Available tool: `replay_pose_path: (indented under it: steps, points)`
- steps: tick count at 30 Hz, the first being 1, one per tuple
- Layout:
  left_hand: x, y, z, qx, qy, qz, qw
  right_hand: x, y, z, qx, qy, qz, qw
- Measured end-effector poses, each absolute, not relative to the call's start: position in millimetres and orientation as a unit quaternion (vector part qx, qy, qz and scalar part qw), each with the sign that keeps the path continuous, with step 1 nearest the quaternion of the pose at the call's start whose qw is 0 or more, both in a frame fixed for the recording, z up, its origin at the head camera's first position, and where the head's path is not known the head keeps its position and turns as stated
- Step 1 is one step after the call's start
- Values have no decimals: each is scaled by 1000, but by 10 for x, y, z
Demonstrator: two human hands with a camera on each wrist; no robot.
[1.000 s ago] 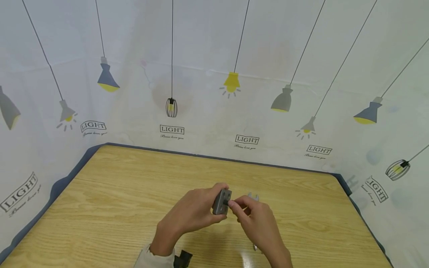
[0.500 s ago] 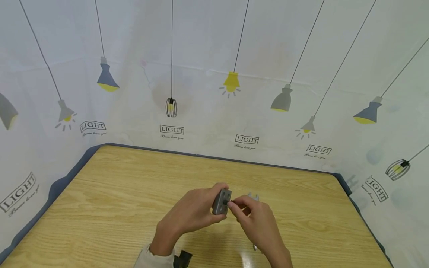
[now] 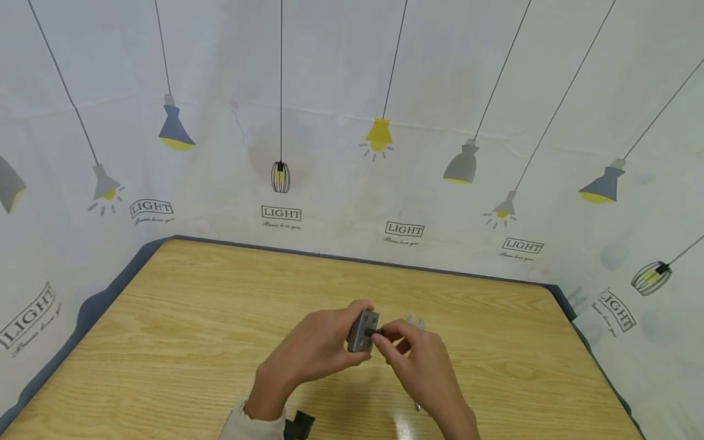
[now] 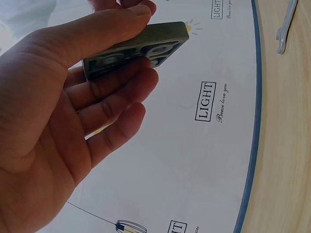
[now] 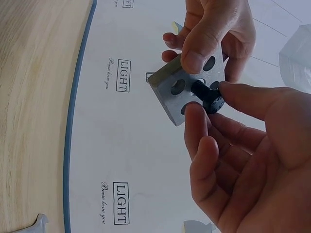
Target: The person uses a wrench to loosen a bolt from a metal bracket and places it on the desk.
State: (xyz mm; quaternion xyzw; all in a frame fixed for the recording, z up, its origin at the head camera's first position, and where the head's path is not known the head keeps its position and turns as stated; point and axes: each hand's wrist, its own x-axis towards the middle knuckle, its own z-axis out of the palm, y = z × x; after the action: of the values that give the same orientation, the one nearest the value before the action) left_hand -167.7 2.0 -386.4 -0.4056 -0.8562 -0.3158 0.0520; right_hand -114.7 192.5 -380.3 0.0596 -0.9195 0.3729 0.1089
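Observation:
My left hand [image 3: 321, 348] grips a small grey metal block [image 3: 363, 330] with several round holes, held above the wooden table [image 3: 192, 318]. In the left wrist view the thumb and fingers clamp the block [image 4: 141, 48] by its edges. My right hand [image 3: 409, 354] pinches a black bolt [image 5: 206, 94] between thumb and forefinger. The bolt's threaded end sits in one hole of the block [image 5: 182, 94]. A silver wrench [image 3: 416, 322] lies on the table just behind the right hand, mostly hidden by it.
The table is ringed by a white cloth wall [image 3: 352, 153] printed with lamps and the word LIGHT. A dark blue edge [image 3: 93, 302] borders the tabletop. The wrench [image 4: 286, 24] also shows in the left wrist view.
The right hand's fingers have shifted slightly on the bolt at the block. The left hand and block stay in place.

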Motion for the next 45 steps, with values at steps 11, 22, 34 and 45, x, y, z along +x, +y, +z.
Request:
replay_pose_path:
  steps: [11, 22, 34, 45]
  points:
    - [-1676, 17, -3862, -405, -856, -316, 52, -1149, 1921, -3800, 71, -918, 375, 113]
    - [-1673, 17, -3858, -405, -856, -318, 56, -1153, 1916, -3790, 74, -919, 368, 120]
    - [-1672, 14, -3872, -406, -854, -319, 58, -1154, 1913, -3788, 73, -921, 361, 127]
    - [-1675, 12, -3870, -408, -853, -321, 61, -1151, 1915, -3802, 77, -919, 366, 125]
